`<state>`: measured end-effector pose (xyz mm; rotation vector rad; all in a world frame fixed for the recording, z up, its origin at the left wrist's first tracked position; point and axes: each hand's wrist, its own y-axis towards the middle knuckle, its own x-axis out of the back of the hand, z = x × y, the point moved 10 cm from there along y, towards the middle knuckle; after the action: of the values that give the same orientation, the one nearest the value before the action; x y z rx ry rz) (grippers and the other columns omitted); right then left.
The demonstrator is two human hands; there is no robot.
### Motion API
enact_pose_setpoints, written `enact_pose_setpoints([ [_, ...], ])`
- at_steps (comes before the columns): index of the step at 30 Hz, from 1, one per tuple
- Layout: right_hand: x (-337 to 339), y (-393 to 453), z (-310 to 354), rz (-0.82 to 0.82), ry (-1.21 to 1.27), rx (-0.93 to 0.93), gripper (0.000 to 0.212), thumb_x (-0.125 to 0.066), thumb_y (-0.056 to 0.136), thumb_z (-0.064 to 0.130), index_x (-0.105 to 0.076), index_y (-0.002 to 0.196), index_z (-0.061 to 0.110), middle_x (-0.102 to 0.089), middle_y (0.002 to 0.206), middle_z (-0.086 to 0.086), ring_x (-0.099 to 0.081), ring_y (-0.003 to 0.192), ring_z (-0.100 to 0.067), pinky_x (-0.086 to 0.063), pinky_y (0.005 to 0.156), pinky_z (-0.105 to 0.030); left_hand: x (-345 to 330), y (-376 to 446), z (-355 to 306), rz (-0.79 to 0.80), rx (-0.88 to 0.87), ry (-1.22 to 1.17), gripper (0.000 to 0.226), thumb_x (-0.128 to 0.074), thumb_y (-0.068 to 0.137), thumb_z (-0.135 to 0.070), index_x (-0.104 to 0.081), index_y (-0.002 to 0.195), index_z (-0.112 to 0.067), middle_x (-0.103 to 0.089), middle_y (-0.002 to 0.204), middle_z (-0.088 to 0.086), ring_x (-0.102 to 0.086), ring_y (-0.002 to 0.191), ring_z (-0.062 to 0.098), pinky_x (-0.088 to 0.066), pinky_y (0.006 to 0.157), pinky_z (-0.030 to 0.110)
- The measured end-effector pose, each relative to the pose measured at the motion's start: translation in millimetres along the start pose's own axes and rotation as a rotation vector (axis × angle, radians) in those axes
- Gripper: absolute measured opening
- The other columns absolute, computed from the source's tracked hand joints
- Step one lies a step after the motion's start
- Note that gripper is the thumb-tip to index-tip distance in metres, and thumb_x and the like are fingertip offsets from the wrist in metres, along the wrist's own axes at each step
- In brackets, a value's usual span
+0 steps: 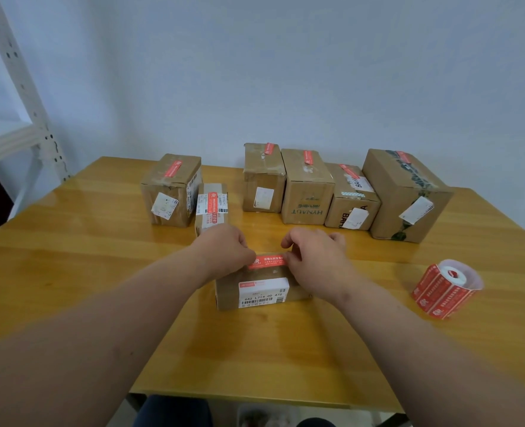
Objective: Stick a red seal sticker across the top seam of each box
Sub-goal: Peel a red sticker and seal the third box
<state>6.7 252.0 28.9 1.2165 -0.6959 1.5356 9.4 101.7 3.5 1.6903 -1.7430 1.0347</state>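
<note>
Hands [224,248] [313,257] laying a red sticker [269,262] on the near box [256,289].

Left fingers and right fingers each pinch one end of the sticker, stretched across the box top at the table's [70,272] middle. Six sealed boxes [306,186] stand in a far row. Sticker roll [447,286] lies well apart to the right.

A glossy wooden table [79,272] fills the view; a white perforated metal shelf rack [17,87] stands at ten o'clock against a pale wall [286,72]
</note>
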Motion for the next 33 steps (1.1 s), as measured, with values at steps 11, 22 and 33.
enact_pose_setpoints([
  [11, -7.4, -1.3, 2.0, 0.045, 0.115, 0.066, 0.011, -0.054, 0.097, 0.023, -0.058, 0.108, 0.023, -0.054, 0.091, 0.01, -0.045, 0.099, -0.012, -0.038, 0.078, -0.026, -2.8, 0.1, 2.1, 0.007, 0.005, 0.068, 0.021, -0.068, 0.085, -0.031, -0.066, 0.079, -0.011, -0.069, 0.085, 0.006, -0.065, 0.083, 0.018, -0.058, 0.078, 0.034],
  [22, -7.9, -2.5, 2.0, 0.039, 0.119, 0.087, 0.009, -0.053, 0.098, 0.025, -0.058, 0.106, 0.023, -0.046, 0.083, 0.017, -0.045, 0.099, -0.012, -0.037, 0.077, -0.025, -3.2, 0.4, 1.5, -0.011, 0.009, 0.111, 0.021, -0.067, 0.087, -0.032, -0.067, 0.085, -0.011, -0.069, 0.083, 0.004, -0.064, 0.08, 0.016, -0.058, 0.075, 0.03],
  [33, -10.4, -2.0, 3.0, 0.034, 0.091, 0.098, 0.011, -0.052, 0.098, 0.025, -0.058, 0.106, 0.022, -0.057, 0.095, 0.01, -0.046, 0.1, -0.013, -0.042, 0.079, -0.026, -4.3, 2.4, 2.8, 0.006, 0.028, 0.118, 0.022, -0.066, 0.088, -0.033, -0.068, 0.09, -0.011, -0.07, 0.088, 0.004, -0.065, 0.087, 0.015, -0.057, 0.08, 0.03],
])
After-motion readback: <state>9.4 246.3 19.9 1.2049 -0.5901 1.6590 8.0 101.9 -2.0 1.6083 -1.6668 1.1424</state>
